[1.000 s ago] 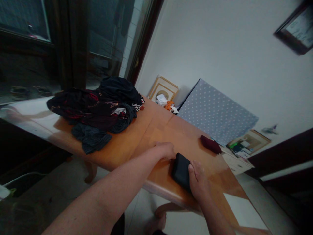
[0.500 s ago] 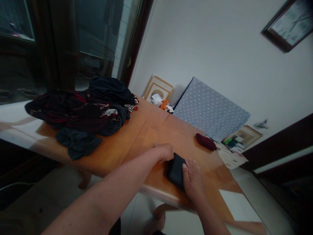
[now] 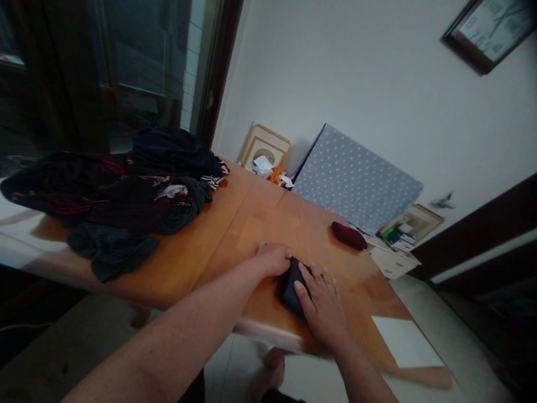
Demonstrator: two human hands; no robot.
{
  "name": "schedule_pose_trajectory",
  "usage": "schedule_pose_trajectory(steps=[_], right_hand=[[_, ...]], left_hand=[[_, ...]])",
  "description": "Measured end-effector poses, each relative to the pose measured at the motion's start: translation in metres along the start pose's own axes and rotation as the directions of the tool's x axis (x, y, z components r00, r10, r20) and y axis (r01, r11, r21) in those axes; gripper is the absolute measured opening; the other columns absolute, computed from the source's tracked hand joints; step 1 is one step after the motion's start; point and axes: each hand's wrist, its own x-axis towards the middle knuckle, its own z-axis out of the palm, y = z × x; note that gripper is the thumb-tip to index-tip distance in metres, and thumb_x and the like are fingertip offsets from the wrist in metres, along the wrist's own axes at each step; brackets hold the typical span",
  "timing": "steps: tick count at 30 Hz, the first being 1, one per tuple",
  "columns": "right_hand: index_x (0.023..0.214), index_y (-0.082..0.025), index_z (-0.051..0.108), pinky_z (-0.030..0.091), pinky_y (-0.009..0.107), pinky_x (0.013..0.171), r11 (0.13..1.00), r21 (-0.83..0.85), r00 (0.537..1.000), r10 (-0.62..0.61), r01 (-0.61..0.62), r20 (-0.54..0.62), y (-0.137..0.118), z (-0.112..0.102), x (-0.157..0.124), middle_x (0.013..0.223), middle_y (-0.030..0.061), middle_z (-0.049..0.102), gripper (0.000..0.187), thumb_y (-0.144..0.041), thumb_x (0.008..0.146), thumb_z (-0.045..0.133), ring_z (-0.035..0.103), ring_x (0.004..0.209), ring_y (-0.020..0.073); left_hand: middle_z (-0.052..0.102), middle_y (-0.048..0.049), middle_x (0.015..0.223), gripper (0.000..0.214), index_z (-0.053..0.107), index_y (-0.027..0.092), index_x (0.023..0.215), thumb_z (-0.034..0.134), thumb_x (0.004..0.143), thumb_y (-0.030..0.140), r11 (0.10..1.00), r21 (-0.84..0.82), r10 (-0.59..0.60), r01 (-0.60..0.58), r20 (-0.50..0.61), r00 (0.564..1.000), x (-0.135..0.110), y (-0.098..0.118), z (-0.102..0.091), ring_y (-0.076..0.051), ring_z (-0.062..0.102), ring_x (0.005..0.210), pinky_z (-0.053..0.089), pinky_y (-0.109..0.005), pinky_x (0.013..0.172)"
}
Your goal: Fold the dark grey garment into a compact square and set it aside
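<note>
A black, flat case with rounded corners [image 3: 289,294] lies on the wooden table near its front edge. My right hand [image 3: 321,296] rests flat over the case's right side, fingers spread and pressing on its top. At the case's far left corner is my left hand [image 3: 274,259], its fingers curled closed. What the left fingers pinch at that corner is hidden from view.
A heap of dark clothes [image 3: 126,184] covers the table's left end. Toward the far right edge sits a maroon pouch [image 3: 349,235]. A white sheet [image 3: 406,342] lies at the right end. Behind the table [image 3: 247,218] stands a grey dotted cloth-covered panel [image 3: 356,179].
My right hand has slid from the case's right edge onto its top, with the fingers spreading. My left hand stays at the far corner. The view has shifted slightly.
</note>
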Motion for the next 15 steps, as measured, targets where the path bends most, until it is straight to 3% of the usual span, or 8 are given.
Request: schedule_pose_trajectory(steps=[7, 9, 15], right_hand=[[0.152, -0.039, 0.035, 0.014, 0.064, 0.116, 1.0, 0.015, 1.0, 0.009, -0.009, -0.004, -0.004, -0.003, 0.0, 0.159, 0.0014, 0.033, 0.059, -0.06, 0.096, 0.034, 0.019, 0.148, 0.0355], [0.151, -0.039, 0.035, 0.015, 0.063, 0.116, 1.0, 0.021, 1.0, 0.009, -0.009, -0.01, -0.005, -0.004, 0.0, 0.158, 0.0015, 0.034, 0.059, -0.06, 0.096, 0.034, 0.02, 0.148, 0.0361], [0.15, -0.039, 0.038, 0.013, 0.063, 0.116, 0.999, 0.044, 1.0, 0.027, -0.027, -0.008, -0.008, -0.007, 0.002, 0.158, 0.0018, 0.034, 0.06, -0.063, 0.095, 0.034, 0.022, 0.147, 0.0379]], left_hand=[[0.075, -0.0033, 0.095, 0.032, 0.07, 0.027, 0.093, 0.042, 0.093, 0.042, 0.994, -0.091, -0.062, 0.057, -0.05, 0.997, -0.002, 0.0, -0.009, -0.023, 0.066, 0.096, 0.044, -0.039, 0.088], [0.075, -0.001, 0.093, 0.031, 0.069, 0.028, 0.093, 0.046, 0.091, 0.049, 0.991, -0.126, -0.041, 0.034, -0.052, 0.998, -0.003, 0.003, -0.008, -0.023, 0.067, 0.094, 0.044, -0.038, 0.088], [0.074, 0.0014, 0.095, 0.019, 0.064, 0.027, 0.1, 0.058, 0.084, 0.036, 0.988, -0.155, 0.009, -0.021, -0.075, 0.997, -0.002, 0.005, 0.003, -0.02, 0.066, 0.093, 0.044, -0.034, 0.087]])
